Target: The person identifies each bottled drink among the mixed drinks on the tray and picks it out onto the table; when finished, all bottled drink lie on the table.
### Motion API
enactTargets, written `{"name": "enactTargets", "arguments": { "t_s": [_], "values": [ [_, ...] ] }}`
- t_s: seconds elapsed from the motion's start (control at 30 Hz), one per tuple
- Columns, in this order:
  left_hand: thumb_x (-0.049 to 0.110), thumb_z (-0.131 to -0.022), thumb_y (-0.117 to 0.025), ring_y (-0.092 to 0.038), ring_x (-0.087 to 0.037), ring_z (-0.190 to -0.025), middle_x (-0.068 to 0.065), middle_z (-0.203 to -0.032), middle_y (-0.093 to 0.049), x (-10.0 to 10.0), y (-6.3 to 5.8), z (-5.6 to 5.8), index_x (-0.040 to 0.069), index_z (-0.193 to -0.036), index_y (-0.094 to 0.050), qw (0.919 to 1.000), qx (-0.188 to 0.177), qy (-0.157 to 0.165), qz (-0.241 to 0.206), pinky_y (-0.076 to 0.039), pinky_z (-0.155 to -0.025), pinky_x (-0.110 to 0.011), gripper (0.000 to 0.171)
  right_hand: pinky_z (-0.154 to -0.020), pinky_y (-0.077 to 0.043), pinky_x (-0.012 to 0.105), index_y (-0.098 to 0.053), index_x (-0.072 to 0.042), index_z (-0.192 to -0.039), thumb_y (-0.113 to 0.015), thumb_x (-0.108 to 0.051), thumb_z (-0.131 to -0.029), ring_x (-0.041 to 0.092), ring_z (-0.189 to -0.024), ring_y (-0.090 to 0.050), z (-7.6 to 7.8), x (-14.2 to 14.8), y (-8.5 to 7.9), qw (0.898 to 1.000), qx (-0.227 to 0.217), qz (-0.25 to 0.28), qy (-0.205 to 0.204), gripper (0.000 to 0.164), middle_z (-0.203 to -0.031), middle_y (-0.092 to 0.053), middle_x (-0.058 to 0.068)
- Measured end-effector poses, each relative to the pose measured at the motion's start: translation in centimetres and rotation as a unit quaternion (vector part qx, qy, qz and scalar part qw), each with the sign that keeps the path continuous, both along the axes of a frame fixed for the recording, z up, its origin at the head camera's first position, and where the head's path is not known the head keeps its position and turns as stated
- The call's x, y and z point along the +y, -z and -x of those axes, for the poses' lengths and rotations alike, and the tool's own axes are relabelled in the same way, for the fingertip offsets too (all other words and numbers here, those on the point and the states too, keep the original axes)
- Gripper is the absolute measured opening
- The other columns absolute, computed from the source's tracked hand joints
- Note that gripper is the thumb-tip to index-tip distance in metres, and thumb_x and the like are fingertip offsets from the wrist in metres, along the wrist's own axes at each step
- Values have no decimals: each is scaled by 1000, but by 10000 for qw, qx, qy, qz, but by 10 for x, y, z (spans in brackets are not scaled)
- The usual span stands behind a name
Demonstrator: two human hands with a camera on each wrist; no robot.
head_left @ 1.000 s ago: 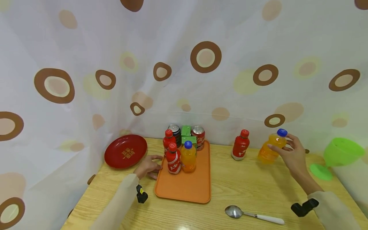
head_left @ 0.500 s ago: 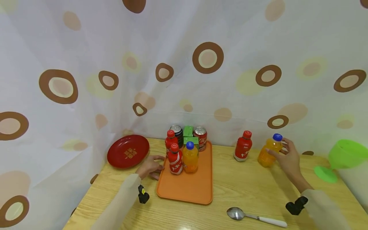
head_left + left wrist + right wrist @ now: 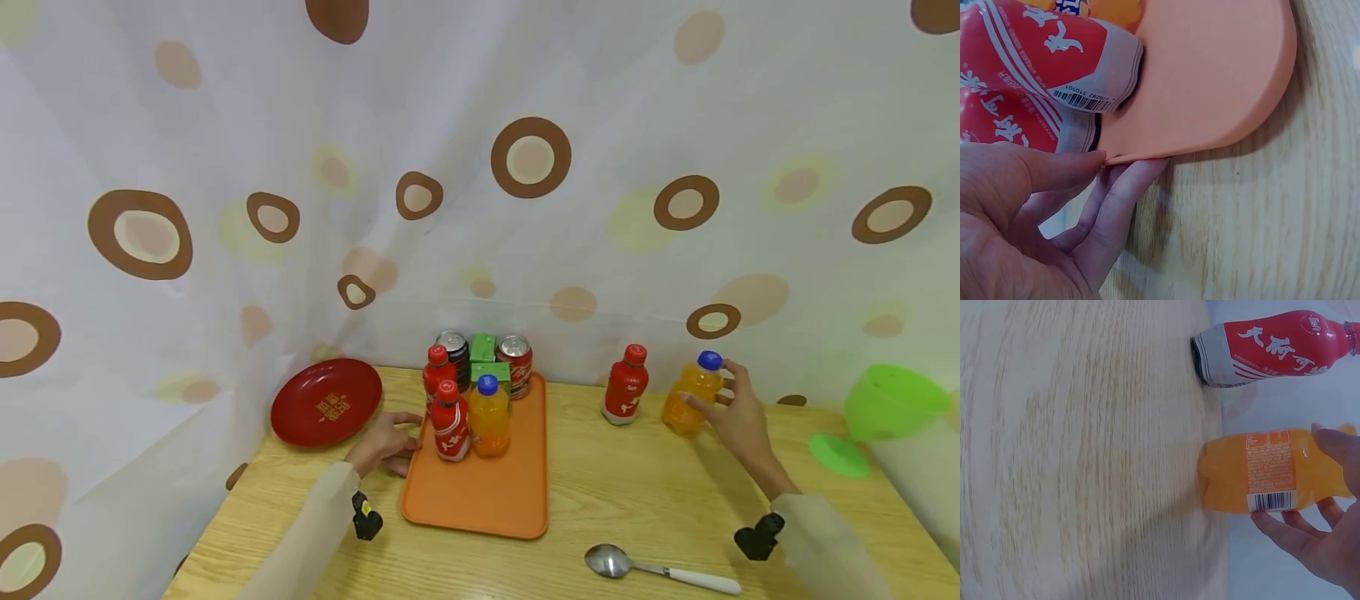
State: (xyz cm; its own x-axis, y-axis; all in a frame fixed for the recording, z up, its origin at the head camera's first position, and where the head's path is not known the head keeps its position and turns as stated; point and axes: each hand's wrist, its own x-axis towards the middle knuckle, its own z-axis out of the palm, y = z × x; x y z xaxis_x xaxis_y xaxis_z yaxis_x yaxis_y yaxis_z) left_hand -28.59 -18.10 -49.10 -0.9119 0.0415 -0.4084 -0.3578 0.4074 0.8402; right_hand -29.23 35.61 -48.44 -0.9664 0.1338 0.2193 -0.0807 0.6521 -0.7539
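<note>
My right hand (image 3: 738,421) grips an orange soda bottle (image 3: 1272,469) with a blue cap, thumb on one side and fingers on the other. The bottle stands upright on the table at the back right. Beside it, apart, is a red-capped red bottle (image 3: 626,387). On the left, my left hand (image 3: 386,442) pinches the left rim of an orange tray (image 3: 487,504) between thumb and fingers. On the tray stand two red bottles (image 3: 451,429), another orange soda bottle (image 3: 490,423), green cartons (image 3: 491,371), a dark can (image 3: 454,354) and a red can (image 3: 516,362).
A red plate (image 3: 326,404) leans at the back left near the patterned curtain (image 3: 450,125). A spoon (image 3: 660,571) with a white handle lies at the front of the wooden table (image 3: 600,492). A green goblet-shaped item (image 3: 892,408) is at the far right.
My right hand has moved left with the orange soda bottle and lowered it onto the table, closer to the lone red bottle. My left hand has stayed at the tray's rim.
</note>
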Motion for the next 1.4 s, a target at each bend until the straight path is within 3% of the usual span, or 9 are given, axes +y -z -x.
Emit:
{"name": "enactTargets", "arguments": {
  "t_s": [0.13,0.37,0.87,1.1,1.27,1.33,1.4],
  "values": [
    [-3,-97,-65,-75,-27,-90,-17,-105,-76,3,1,-4,-1,-147,-56,10000,-15,38,38,-65,-59,-37,50,-98,-50,71,-12,5,-162,-69,-33,-103,67,-125,-47,-7,2,0,9998,-213,-5,13,91,-149,-33,48],
    [-4,-97,-64,-74,-24,-82,-17,-102,-73,7,5,-11,-2,-145,-58,9998,58,186,99,-64,-56,-36,49,-93,-56,67,-7,5,-163,-69,-36,-102,69,-125,-46,-21,10,6,9980,-635,-11,-15,96,-148,-30,51],
    [-3,-98,-63,-74,-27,-91,-20,-111,-73,1,-5,-3,-3,-147,-55,9998,33,139,159,-64,-58,-36,50,-99,-50,71,-7,5,-163,-69,-35,-103,69,-126,-46,-9,-1,2,9990,-440,54,-47,95,-148,-31,51],
    [-6,-97,-61,-72,-23,-77,-18,-99,-71,5,-8,-7,-3,-146,-56,9985,285,86,450,-62,-52,-34,49,-99,-51,71,-6,6,-163,-69,-34,-103,69,-125,-48,-2,-2,-3,9987,-452,-128,-179,95,-147,-33,51],
    [-6,-97,-59,-72,-23,-76,-18,-100,-70,9,-8,-8,-3,-145,-57,9982,385,39,456,-62,-51,-34,49,-99,-51,71,-11,12,-160,-72,-30,-101,65,-125,-48,0,0,-9,9982,-341,-294,-387,95,-147,-36,48],
    [-6,-97,-59,-72,-23,-77,-18,-101,-70,10,-8,-7,-4,-145,-57,9982,397,48,443,-62,-52,-33,49,-100,-51,68,-15,15,-158,-72,-29,-101,62,-125,-47,0,2,-10,9986,-208,-283,-407,92,-146,-37,45],
    [-6,-97,-59,-71,-22,-77,-18,-102,-70,10,-9,-7,-4,-145,-57,9982,390,68,461,-62,-52,-33,49,-97,-58,48,-21,15,-156,-73,-29,-100,58,-125,-48,-1,3,-12,9991,16,-252,-340,88,-144,-41,43]
  ]
}}
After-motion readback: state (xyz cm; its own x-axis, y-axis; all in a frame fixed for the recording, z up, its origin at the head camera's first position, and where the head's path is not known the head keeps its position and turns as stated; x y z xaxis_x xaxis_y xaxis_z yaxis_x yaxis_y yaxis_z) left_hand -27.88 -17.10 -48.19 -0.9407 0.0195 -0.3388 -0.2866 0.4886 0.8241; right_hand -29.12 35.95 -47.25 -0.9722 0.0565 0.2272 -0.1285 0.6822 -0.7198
